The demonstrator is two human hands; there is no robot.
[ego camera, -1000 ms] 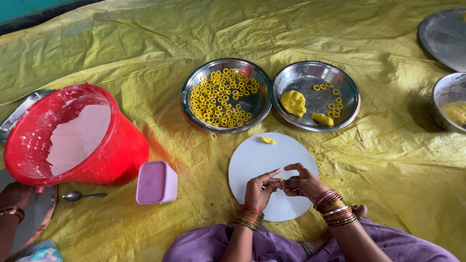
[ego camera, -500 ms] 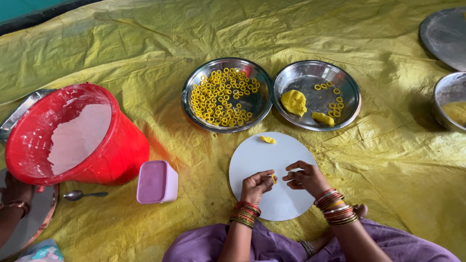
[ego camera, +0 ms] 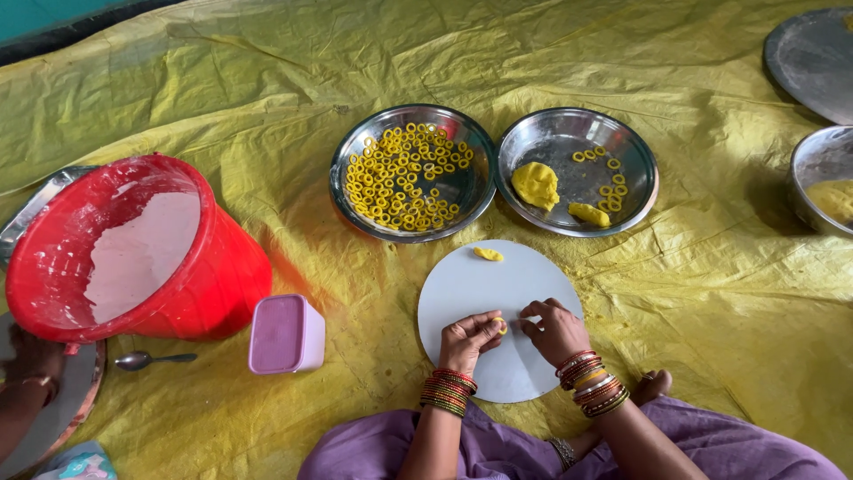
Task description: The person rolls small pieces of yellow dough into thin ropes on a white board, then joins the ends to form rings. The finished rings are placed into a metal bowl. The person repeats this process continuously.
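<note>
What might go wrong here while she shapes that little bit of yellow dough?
The dough piece pinched between the left hand and right hand is tiny, so it may tear or drop onto the white round board. The tilted red bucket leans beside the pink box and might roll.

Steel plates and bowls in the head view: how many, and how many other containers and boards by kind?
Steel plates or bowls: 5
Red bucket: 1
Pink lidded box: 1
White round board: 1
Spoon: 1
Total: 9
</note>
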